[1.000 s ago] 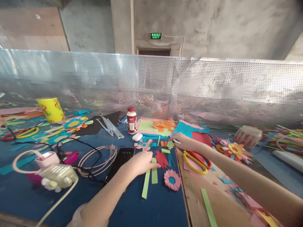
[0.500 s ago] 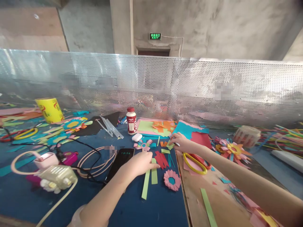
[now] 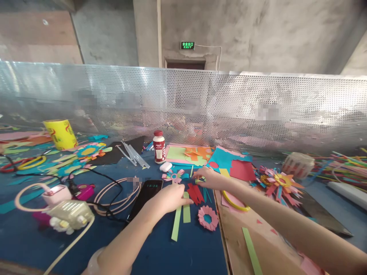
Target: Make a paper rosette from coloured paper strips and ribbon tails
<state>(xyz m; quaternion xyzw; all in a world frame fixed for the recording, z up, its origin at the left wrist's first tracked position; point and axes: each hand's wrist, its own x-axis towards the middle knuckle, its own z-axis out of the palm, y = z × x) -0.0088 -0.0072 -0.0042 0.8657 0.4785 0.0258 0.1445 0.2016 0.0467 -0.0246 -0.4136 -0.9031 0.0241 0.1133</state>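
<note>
Resting the left hand (image 3: 170, 198) over two light green paper strips (image 3: 187, 214), spreading the thumb from the fingers. Curling the right hand (image 3: 208, 177) farther off, leaving any pinch impossible to tell. Seeing red paper pieces (image 3: 195, 193) between both hands, and a pink paper flower (image 3: 202, 222) nearer than either.

Pale band (image 3: 95, 261) on left forearm (image 3: 130, 233)
</note>
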